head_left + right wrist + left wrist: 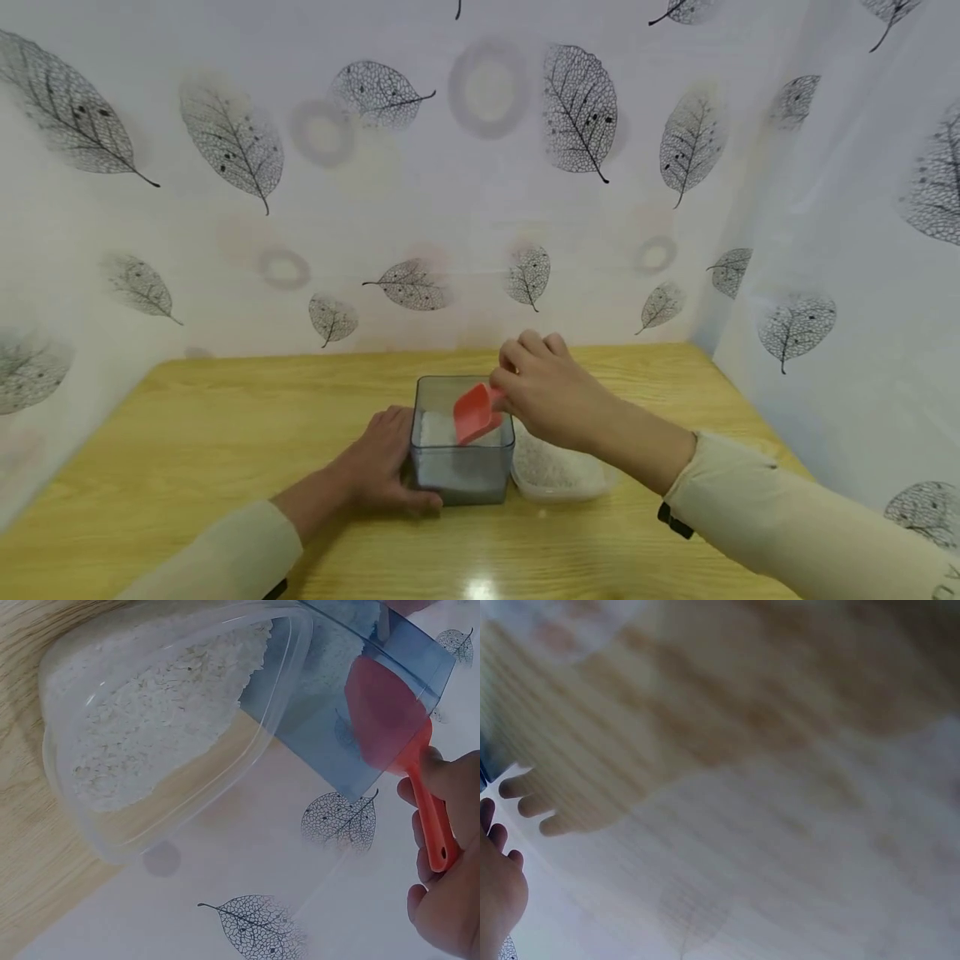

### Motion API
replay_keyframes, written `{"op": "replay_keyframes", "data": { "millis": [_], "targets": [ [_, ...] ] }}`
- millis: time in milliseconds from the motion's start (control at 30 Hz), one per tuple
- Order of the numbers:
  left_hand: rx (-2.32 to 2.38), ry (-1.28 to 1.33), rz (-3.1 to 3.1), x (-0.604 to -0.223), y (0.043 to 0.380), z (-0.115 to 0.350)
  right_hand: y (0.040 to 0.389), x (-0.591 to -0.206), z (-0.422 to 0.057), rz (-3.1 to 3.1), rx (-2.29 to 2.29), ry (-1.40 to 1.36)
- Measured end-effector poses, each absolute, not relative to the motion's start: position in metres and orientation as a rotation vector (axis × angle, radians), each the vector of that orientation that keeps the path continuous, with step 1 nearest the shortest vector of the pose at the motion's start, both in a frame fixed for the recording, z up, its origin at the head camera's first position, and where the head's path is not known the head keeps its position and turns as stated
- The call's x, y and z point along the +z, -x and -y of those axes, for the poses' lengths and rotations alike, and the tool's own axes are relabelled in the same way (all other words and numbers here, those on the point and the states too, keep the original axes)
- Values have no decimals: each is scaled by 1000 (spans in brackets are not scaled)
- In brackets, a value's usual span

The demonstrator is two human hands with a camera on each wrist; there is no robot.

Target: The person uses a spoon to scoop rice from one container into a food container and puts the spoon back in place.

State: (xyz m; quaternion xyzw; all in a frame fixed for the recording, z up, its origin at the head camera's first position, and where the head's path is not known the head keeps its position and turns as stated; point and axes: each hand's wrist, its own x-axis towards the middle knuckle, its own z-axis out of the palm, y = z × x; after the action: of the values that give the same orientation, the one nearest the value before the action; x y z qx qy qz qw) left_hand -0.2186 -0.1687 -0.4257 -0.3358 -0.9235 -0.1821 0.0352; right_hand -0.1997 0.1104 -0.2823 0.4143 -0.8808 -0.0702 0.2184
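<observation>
A red scoop (476,414) is tilted at the opening of a clear grey-blue container (461,475). My right hand (555,396) grips its handle, with the fingers curled round it. In the head view, no rice shows in the visible part of the scoop's bowl. White rice (437,427) lies inside the grey-blue container. My left hand (382,467) rests against that container's left side, its thumb by the front lower corner. In the left wrist view, only part of the left hand (499,877) shows at the edge.
Right beside the container stands a clear plastic tub (112,847) of white rice, partly behind my right forearm. Both stand on a wood-grain table (247,417). A white leaf-printed sheet (465,192) hangs behind and at the sides.
</observation>
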Motion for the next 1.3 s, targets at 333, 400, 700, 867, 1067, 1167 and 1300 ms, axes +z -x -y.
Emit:
{"op": "replay_keyframes", "data": {
  "millis": [333, 400, 700, 867, 1067, 1167, 1300],
  "targets": [
    [-543, 1035, 2816, -427, 214, 168, 204, -291, -101, 2523, -243, -1151],
    [-549, 1037, 2816, -428, 214, 168, 204, -294, -99, 2522, -256, -1156],
    [-532, 1030, 2792, -429, 217, 171, 208, -296, -86, 2562, -295, -1164],
    [-535, 1026, 2818, -426, 217, 170, 209, -295, -79, 2654, -321, -1176],
    [-548, 1029, 2829, -424, 218, 168, 209, -292, -73, 2800, -315, -1189],
    [-546, 1023, 2836, -424, 218, 168, 210, -292, -73, 2815, -311, -1199],
    [-538, 1015, 2845, -425, 218, 169, 211, -295, -73, 2823, -292, -1230]
  ]
}}
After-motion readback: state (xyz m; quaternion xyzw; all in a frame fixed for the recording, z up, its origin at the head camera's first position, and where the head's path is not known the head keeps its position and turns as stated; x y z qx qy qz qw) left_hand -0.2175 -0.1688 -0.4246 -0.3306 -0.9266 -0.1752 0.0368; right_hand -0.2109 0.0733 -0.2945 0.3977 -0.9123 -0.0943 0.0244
